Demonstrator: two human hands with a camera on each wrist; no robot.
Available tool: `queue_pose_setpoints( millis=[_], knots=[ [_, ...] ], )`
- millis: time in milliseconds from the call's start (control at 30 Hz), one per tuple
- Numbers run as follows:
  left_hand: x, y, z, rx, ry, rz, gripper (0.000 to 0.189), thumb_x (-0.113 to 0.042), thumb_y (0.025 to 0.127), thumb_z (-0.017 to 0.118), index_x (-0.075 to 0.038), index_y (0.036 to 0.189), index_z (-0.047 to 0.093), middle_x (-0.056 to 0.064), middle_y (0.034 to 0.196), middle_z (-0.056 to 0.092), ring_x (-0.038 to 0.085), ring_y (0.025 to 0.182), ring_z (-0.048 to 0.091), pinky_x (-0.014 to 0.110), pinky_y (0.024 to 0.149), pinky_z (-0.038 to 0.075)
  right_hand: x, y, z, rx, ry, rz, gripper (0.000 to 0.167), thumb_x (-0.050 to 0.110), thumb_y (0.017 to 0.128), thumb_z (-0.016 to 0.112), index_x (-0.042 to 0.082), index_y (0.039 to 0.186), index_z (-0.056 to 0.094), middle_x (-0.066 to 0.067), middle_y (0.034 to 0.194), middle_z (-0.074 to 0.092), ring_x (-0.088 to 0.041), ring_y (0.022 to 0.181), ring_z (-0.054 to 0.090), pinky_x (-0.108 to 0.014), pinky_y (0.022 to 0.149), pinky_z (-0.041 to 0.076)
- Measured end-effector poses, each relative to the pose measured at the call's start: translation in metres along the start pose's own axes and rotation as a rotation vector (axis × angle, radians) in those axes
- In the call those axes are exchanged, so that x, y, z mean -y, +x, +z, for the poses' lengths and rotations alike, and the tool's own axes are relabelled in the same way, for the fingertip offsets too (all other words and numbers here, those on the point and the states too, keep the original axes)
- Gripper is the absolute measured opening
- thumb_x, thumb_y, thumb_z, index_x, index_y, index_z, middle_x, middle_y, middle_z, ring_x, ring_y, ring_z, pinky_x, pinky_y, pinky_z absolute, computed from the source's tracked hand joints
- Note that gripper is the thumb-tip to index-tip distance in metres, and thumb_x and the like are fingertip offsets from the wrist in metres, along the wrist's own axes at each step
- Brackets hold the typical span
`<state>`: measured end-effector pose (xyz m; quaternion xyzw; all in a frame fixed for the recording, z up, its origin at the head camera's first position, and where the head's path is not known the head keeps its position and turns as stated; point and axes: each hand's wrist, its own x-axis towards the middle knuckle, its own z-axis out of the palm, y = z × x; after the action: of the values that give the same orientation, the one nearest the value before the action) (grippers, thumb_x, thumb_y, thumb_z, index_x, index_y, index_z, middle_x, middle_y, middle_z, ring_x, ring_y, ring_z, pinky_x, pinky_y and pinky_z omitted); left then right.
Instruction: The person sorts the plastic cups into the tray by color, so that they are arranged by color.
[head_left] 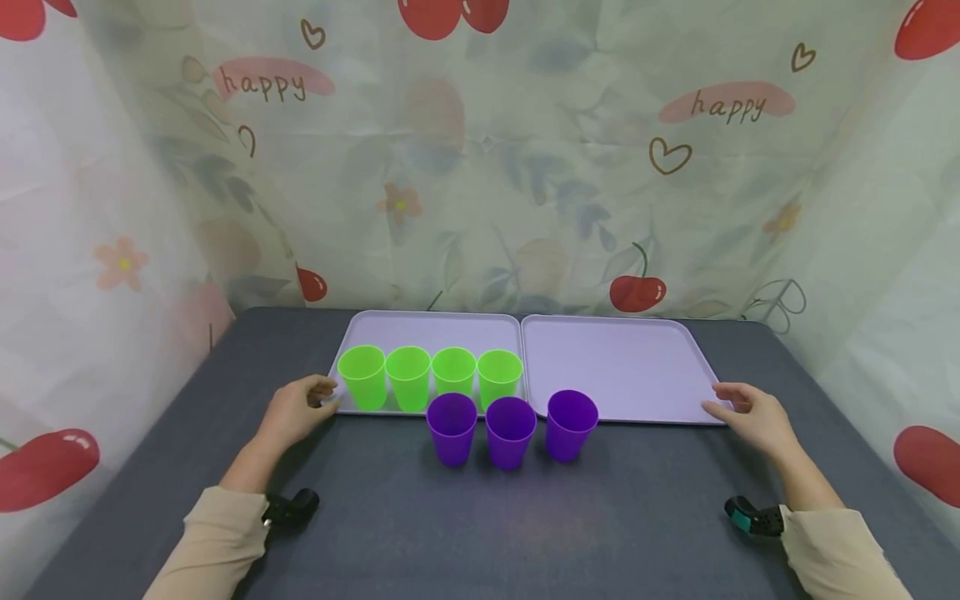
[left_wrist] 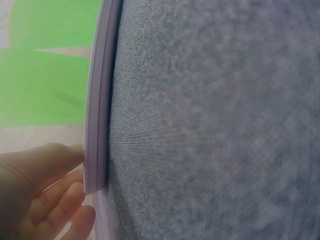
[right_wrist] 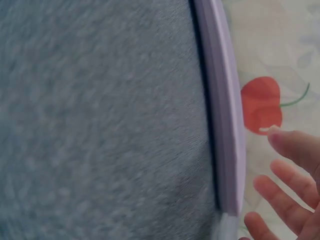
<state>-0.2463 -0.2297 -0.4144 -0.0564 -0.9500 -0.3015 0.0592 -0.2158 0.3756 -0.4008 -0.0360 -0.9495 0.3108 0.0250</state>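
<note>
- Head view: two lavender trays side by side on a dark grey tabletop (head_left: 525, 533) — left tray (head_left: 450, 327), right tray (head_left: 615, 367).
- Four bright green cups (head_left: 363, 379) upright in a row on the left tray.
- Three purple cups (head_left: 511, 433) upright on the tabletop, just near of the trays; two in front of the left tray, one in front of the right tray.
- Left hand (head_left: 296, 408) at the left tray's near left corner, right hand (head_left: 757, 417) at the right tray's near right corner.
- Cherry-print cloth (head_left: 495, 208) hangs at the far side.
- Left wrist view: thumb tip at the tray rim, fingers loosely bent by the corner; firm contact — can't tell.
- Right wrist view: fingers spread and relaxed beside the rim, pinching nothing.
</note>
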Motion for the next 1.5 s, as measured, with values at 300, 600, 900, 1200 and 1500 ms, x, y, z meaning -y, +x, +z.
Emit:
queue_pose_setpoints(
  millis=[300, 600, 900, 1200, 1500],
  knots=[
    [0.001, 0.000, 0.000, 0.002, -0.002, -0.004, 0.031, -0.012, 0.086, 0.063, 0.005, 0.111, 0.061, 0.026, 0.108, 0.065, 0.038, 0.096, 0.063, 0.049, 0.084, 0.050, -0.013, -0.001, 0.005, -0.025, -0.039, 0.016, 0.049, 0.029, 0.089, 0.062, -0.011, 0.117, 0.055, -0.031, 0.113, 0.061, -0.043, 0.102, 0.058, -0.024, 0.066, 0.048],
    [-0.002, 0.002, -0.004, 0.006, -0.020, 0.023, 0.031, -0.011, 0.085, 0.064, 0.006, 0.111, 0.061, 0.025, 0.107, 0.065, 0.037, 0.094, 0.063, 0.048, 0.082, 0.051, -0.015, -0.001, 0.004, -0.041, -0.064, 0.032, 0.048, 0.029, 0.088, 0.063, -0.010, 0.115, 0.057, -0.029, 0.110, 0.063, -0.043, 0.102, 0.060, -0.023, 0.065, 0.045],
    [-0.034, -0.004, -0.017, -0.195, -0.012, 0.076, 0.028, -0.014, 0.089, 0.059, 0.000, 0.114, 0.061, 0.021, 0.106, 0.063, 0.034, 0.092, 0.061, 0.048, 0.078, 0.051, -0.012, 0.000, 0.003, -0.040, -0.066, 0.051, 0.050, 0.031, 0.087, 0.065, -0.010, 0.115, 0.057, -0.028, 0.110, 0.063, -0.043, 0.103, 0.059, -0.026, 0.067, 0.044],
    [-0.076, -0.016, -0.028, -0.310, -0.040, 0.163, 0.023, -0.009, 0.087, 0.060, -0.001, 0.109, 0.064, 0.017, 0.098, 0.064, 0.029, 0.085, 0.060, 0.044, 0.075, 0.050, -0.013, 0.000, 0.006, -0.048, -0.069, 0.051, 0.050, 0.030, 0.086, 0.065, -0.010, 0.114, 0.058, -0.028, 0.109, 0.064, -0.043, 0.102, 0.059, -0.026, 0.066, 0.043],
    [-0.107, -0.025, -0.016, -0.112, -0.131, 0.321, 0.024, -0.010, 0.086, 0.064, -0.004, 0.109, 0.064, 0.012, 0.105, 0.067, 0.026, 0.090, 0.063, 0.042, 0.078, 0.053, -0.013, 0.000, 0.005, -0.046, -0.065, 0.052, 0.050, 0.030, 0.086, 0.065, -0.011, 0.113, 0.057, -0.029, 0.109, 0.063, -0.044, 0.102, 0.058, -0.027, 0.067, 0.043]
  ],
)
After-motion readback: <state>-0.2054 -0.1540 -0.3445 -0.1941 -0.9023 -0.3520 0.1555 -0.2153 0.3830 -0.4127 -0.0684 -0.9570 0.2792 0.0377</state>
